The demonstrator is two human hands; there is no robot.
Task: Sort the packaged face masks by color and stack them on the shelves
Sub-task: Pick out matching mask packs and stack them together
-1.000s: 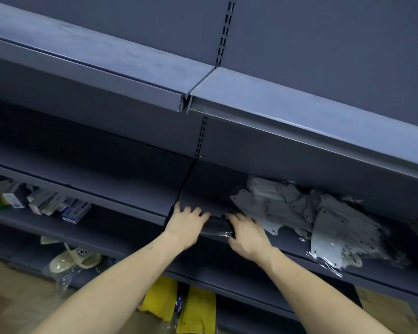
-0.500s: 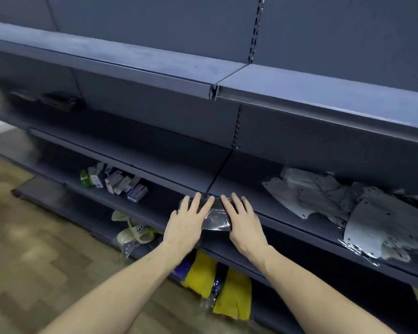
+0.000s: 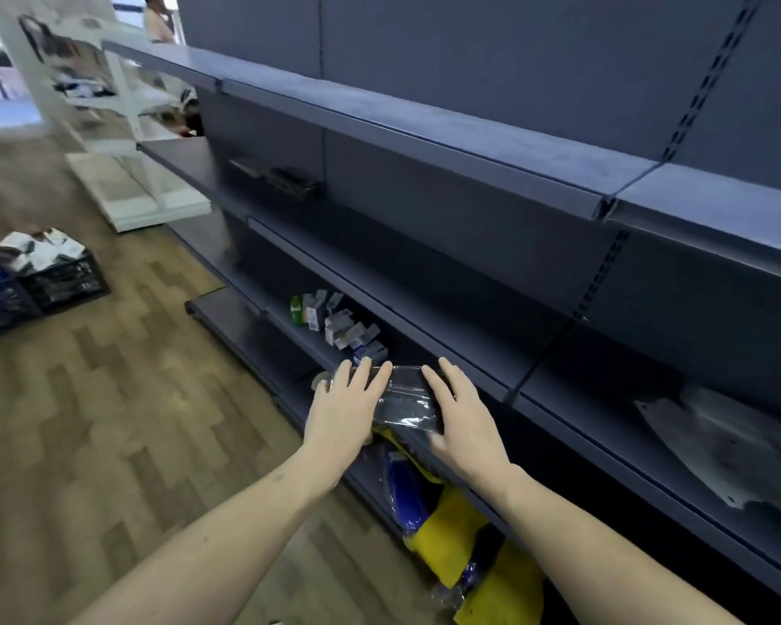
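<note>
Between my two hands is a flat pack of black face masks [image 3: 406, 399] in clear wrap, held in the air just in front of the middle shelf's edge [image 3: 424, 336]. My left hand [image 3: 343, 412] lies over its left end with fingers stretched across the top. My right hand [image 3: 463, 421] grips the right end, thumb at the near edge. A loose pile of grey packaged masks [image 3: 722, 448] lies on the same shelf at the right. Further left, dark packs [image 3: 285, 178] sit on a higher shelf.
Small boxes [image 3: 339, 322] stand on the shelf below my hands. Yellow and blue packaged goods [image 3: 452, 530] fill the lowest shelf. Black crates [image 3: 32, 272] holding packaged items stand on the wooden floor at the left, with a white rack [image 3: 145, 191] beyond.
Both hands have drawn the black pack off the shelf toward me and to the left. My view has swung left, bringing the floor crates and the far shelves into sight.
</note>
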